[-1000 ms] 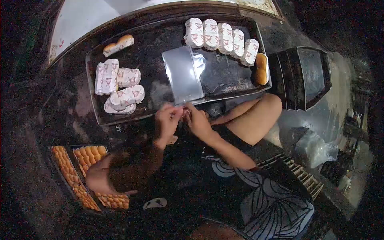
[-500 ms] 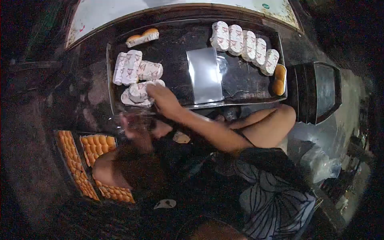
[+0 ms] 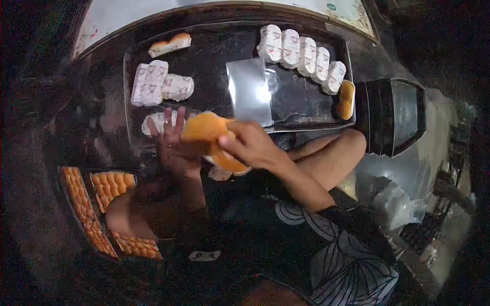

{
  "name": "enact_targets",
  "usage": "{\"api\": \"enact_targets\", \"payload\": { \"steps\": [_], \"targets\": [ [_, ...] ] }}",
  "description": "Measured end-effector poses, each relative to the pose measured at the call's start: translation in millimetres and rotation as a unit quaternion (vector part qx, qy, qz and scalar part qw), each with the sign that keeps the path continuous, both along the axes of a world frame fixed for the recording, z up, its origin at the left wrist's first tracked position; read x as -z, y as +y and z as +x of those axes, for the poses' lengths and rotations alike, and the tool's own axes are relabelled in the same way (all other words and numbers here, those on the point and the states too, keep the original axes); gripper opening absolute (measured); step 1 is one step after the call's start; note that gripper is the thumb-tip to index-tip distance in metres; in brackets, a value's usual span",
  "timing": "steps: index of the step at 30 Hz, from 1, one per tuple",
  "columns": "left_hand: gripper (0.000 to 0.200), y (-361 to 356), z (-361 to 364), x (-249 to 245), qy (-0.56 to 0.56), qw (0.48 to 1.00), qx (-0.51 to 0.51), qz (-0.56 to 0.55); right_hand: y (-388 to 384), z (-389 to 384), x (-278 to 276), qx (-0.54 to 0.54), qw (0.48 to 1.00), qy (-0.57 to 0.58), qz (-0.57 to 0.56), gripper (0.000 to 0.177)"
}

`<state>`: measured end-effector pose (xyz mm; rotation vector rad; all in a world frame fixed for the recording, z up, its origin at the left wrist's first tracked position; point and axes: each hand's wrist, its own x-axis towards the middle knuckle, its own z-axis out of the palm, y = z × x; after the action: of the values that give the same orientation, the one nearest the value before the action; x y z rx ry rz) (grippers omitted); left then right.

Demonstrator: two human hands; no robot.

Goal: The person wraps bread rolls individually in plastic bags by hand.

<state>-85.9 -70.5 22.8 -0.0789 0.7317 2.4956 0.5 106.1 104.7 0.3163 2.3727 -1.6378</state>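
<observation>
In front of my body, my right hand (image 3: 252, 145) grips a golden two-lobed bread bun (image 3: 204, 127), thumb across its middle; a bit of frilled paper liner shows under its lower lobe. Just left of it, my left hand (image 3: 171, 137) is spread with its fingers pointing up, slightly blurred, close to the bun. Behind those fingers lies a bun in printed white paper (image 3: 152, 124), partly covered, at the near left of a dark tray (image 3: 214, 97).
More paper-covered buns (image 3: 149, 83) are grouped at the tray's left, and a row (image 3: 291, 48) stands at back right. Two buns show golden tops: one at back left (image 3: 173, 43), another at right (image 3: 346, 99). A plastic sheet (image 3: 247, 92) lies mid-tray. Bread slabs (image 3: 112, 186) sit lower left, stacked dark trays (image 3: 393, 117) right.
My right hand has come back from the near-left paper-covered buns toward my body and now holds a bun golden side up. My left hand has risen beside it, fingers spread.
</observation>
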Motion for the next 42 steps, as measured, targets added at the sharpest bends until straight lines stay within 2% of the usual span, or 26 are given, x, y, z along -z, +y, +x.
{"api": "enact_targets", "payload": {
  "steps": [1,3,4,7,9,11,13,15,17,19,21,23,24,25,27,28,29,30,31,32,33,34,35,38,40,42],
  "targets": [
    [0.062,-7,1,18,0.004,1.000,-0.002,0.002,-9,10,12,0.027,0.998,0.062,0.008,0.053],
    [0.076,26,6,-23,0.142,0.979,-0.002,0.147,-9,12,8,0.023,0.998,-0.064,-0.010,0.054],
    [0.091,47,32,-41,0.093,0.984,-0.078,-0.131,-7,8,7,0.020,0.998,-0.060,-0.011,0.054],
    [0.079,47,30,-51,0.087,0.995,-0.016,-0.055,-12,10,6,0.121,0.985,-0.086,-0.087,0.053],
    [0.077,45,31,-49,0.056,0.997,-0.012,-0.057,-27,20,9,0.179,0.983,0.043,0.024,0.069],
    [0.074,41,34,-42,-0.013,0.998,-0.003,-0.059,-22,10,10,0.179,0.981,-0.061,-0.044,0.078],
    [0.070,36,39,-32,-0.082,0.995,0.001,-0.058,-30,1,25,0.244,0.965,0.026,-0.093,0.073],
    [0.066,32,47,-21,-0.153,0.986,-0.003,-0.059,-35,20,25,0.161,0.974,0.117,-0.106,0.070],
    [0.063,28,56,-10,-0.212,0.976,-0.006,-0.052,-32,28,28,0.047,0.972,0.230,-0.001,0.065],
    [0.059,27,65,-1,-0.270,0.962,0.006,-0.045,-30,19,37,0.113,0.970,0.203,0.070,0.063],
    [0.042,52,83,9,-0.059,0.975,0.034,-0.212,-21,5,53,0.183,0.973,0.091,0.104,0.038],
    [0.039,60,75,12,0.010,0.961,0.077,-0.264,13,-15,63,0.197,0.972,0.072,0.102,0.026],
    [0.037,65,69,15,0.073,0.937,0.120,-0.321,36,-34,50,0.252,0.953,0.108,0.125,0.025],
    [0.031,75,64,18,0.310,0.817,0.130,-0.468,56,-55,28,0.307,0.930,0.141,0.145,0.025],
    [0.043,79,56,42,0.659,0.406,0.208,-0.598,83,-86,-17,0.331,0.907,0.202,0.167,0.029],
    [0.043,78,57,54,0.660,0.406,0.205,-0.598,80,-92,-11,0.313,0.879,0.291,0.210,0.037],
    [0.036,81,52,65,0.598,0.372,0.346,-0.620,79,-101,1,0.290,0.839,0.385,0.253,0.046],
    [0.030,82,42,66,0.522,0.326,0.478,-0.627,73,-85,19,0.212,0.897,0.320,0.221,0.058],
    [0.030,79,35,67,0.527,0.323,0.471,-0.629,62,-58,40,0.138,0.923,0.302,0.195,0.055],
    [0.024,73,32,67,0.494,0.414,0.421,-0.638,48,-24,43,0.103,0.985,0.096,0.102,0.047],
    [0.019,68,30,62,0.453,0.502,0.367,-0.638,34,5,62,0.093,0.995,-0.030,-0.016,0.039],
    [0.011,57,24,58,0.627,0.442,0.288,-0.573,12,38,92,0.131,0.975,0.030,-0.177,0.031],
    [0.011,51,20,53,0.624,0.444,0.288,-0.575,-1,69,123,0.053,0.996,-0.023,-0.064,0.027],
    [0.009,46,16,29,0.561,0.501,0.307,-0.583,-23,74,106,0.041,0.988,-0.143,0.046,0.020],
    [0.012,49,25,-1,0.375,0.689,0.345,-0.515,-27,56,103,0.256,0.963,0.021,0.085,0.023],
    [0.013,51,31,-2,0.370,0.709,0.257,-0.543,-23,45,90,0.210,0.972,0.008,0.104,0.026]
  ]
}}
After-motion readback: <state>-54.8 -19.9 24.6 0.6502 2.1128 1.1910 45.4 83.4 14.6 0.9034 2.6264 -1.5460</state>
